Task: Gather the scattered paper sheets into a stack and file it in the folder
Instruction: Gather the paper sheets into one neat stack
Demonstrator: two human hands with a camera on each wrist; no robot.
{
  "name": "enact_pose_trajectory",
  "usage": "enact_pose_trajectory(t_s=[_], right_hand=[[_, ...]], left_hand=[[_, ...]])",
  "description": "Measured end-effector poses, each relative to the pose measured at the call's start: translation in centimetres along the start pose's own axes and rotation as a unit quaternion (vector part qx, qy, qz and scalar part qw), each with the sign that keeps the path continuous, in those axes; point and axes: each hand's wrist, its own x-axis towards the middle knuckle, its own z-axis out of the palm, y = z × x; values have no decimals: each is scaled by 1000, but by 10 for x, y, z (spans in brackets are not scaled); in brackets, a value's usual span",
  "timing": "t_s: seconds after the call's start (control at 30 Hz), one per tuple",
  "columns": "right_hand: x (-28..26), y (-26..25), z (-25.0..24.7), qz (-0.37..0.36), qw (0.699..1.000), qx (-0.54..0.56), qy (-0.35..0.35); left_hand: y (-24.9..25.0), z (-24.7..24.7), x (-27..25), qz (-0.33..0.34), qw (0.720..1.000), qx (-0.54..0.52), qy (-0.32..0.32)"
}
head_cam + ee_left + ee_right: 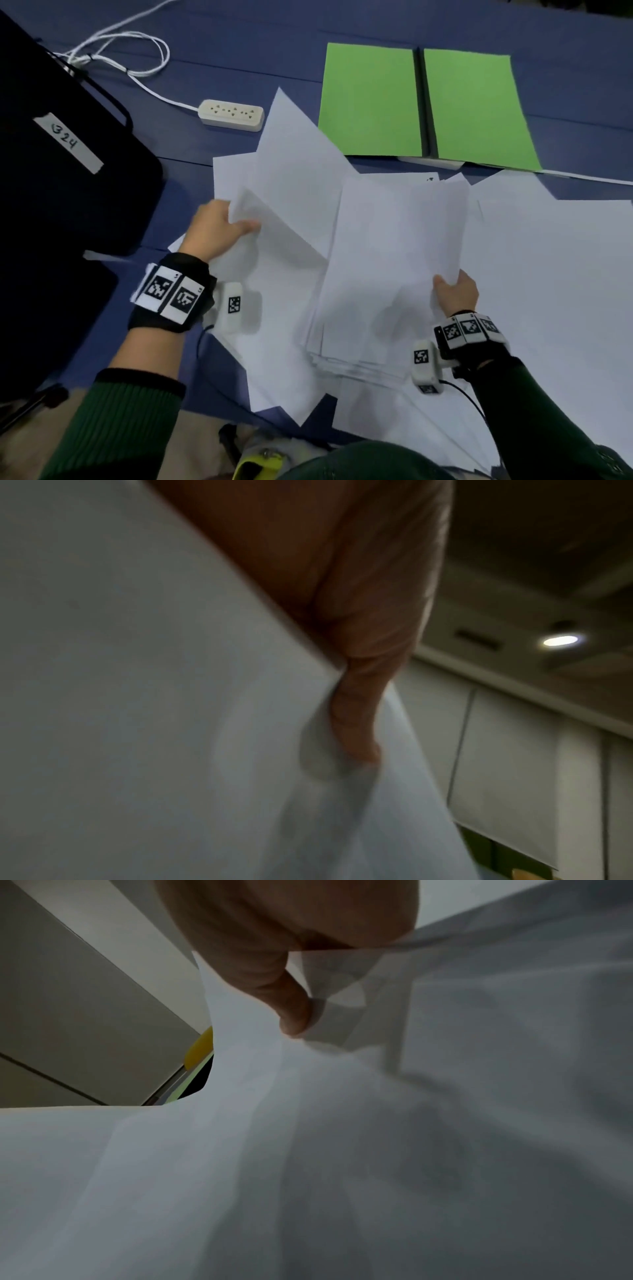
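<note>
White paper sheets lie scattered over the blue table. My left hand pinches a few lifted sheets at their left edge, thumb on top; the left wrist view shows the thumb pressed on paper. My right hand grips the right edge of a thicker stack, raised off the table; the right wrist view shows its thumb on the stack. The open green folder lies flat at the far side.
A beige power strip with a white cord lies at the back left. A black case labelled 324 fills the left side. More sheets spread to the right edge and toward my lap.
</note>
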Motion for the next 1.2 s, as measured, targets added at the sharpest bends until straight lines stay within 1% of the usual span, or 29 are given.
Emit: enact_pose_trajectory(t_s=[0.07,0.1,0.17,0.27,0.3,0.33,0.37,0.43,0.47,0.5,0.53,0.6,0.67,0.7,0.73,0.77,0.8,0.83,0.87,0.9,0.93,0.97,1.0,1.07,1.13,1.2], right_hand=[[5,0,-8,2,999,27,-24],[7,1,-12,-4,998,46,-43],[10,1,-23,-32,992,94,-78],[9,-8,-44,-81,982,130,-113],[11,-12,-48,-90,981,131,-111],[13,-15,-51,-92,982,126,-104],[16,-17,-52,-94,984,118,-91],[24,-17,-52,-81,989,100,-68],[27,-16,-53,-66,991,99,-58],[30,-12,-55,-48,993,99,-50],[32,-8,-59,-25,994,101,-45],[34,2,-68,12,990,128,-53],[32,12,-78,23,985,157,-67],[31,16,-82,22,983,165,-73],[32,21,-85,21,981,174,-86],[33,27,-87,19,978,185,-94],[33,33,-89,22,978,189,-91],[34,39,-91,27,977,191,-92],[35,44,-94,30,975,192,-104],[36,51,-95,31,974,195,-115],[36,55,-98,27,973,192,-125],[36,60,-99,25,974,181,-136],[37,65,-99,27,973,173,-150],[38,73,-100,52,960,217,-172],[37,78,-101,65,948,254,-180],[33,79,-103,70,940,273,-192]], left_hand=[[24,-21,-7,65,995,76,26],[36,-30,-10,89,987,125,42],[59,-45,-12,114,968,205,85],[89,-61,-14,135,946,259,142],[99,-65,-15,150,938,273,149],[110,-69,-20,170,934,283,139],[122,-73,-25,199,929,291,110],[147,-78,-41,265,912,312,6],[158,-79,-48,293,895,333,-50],[169,-76,-58,318,870,361,-105],[178,-69,-67,340,838,395,-161],[190,-42,-87,367,760,458,-280],[192,-9,-105,389,675,473,-411],[192,7,-112,389,635,473,-471],[191,19,-118,397,600,462,-519],[193,29,-120,400,575,453,-552],[197,36,-118,402,561,449,-567],[204,44,-112,397,564,454,-564],[212,52,-102,394,582,460,-542],[220,60,-88,386,613,473,-502],[228,68,-70,381,649,483,-448],[235,75,-53,380,676,496,-391],[241,82,-35,378,696,511,-336],[248,97,-4,363,725,531,-247],[251,113,18,339,752,526,-208],[249,131,32,311,779,506,-203]])
